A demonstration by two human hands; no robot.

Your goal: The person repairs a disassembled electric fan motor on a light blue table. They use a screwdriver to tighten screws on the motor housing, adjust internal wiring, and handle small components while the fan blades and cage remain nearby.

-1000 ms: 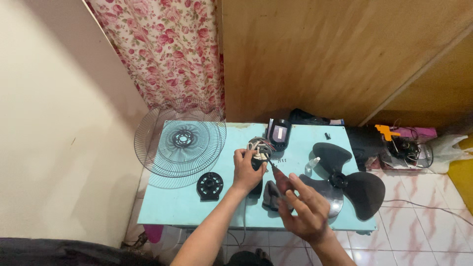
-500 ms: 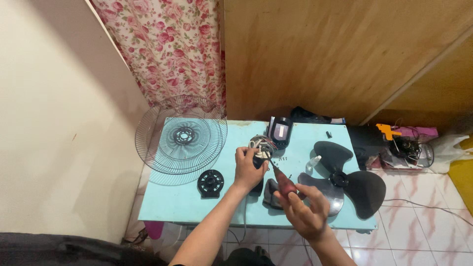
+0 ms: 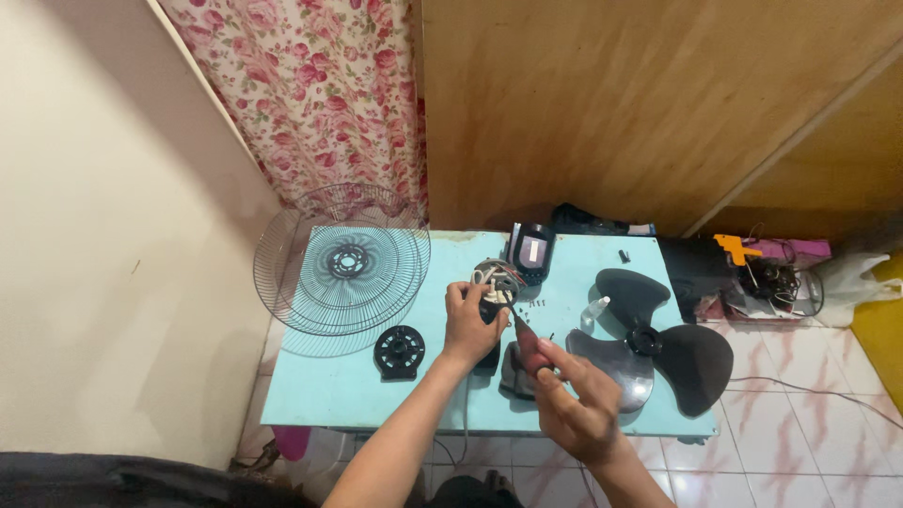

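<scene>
The fan motor [image 3: 493, 280] is gripped steady by the left hand [image 3: 468, 323], fingers curled around it, while a red-handled screwdriver [image 3: 527, 341] is pinched in the right hand [image 3: 576, 406], its tip angled toward the motor.

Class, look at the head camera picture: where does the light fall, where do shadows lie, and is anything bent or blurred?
Head view: sharp on the pale blue table; bright patch on the cream wall, a diagonal shadow above it; soft shadows under the left hand and right hand; wide-angle lens splays the edges.

Your hands have bare counter [image 3: 320, 395] near its front left corner; the wire grille [image 3: 343, 268] and fan blade [image 3: 658, 343] crowd either side.
</scene>
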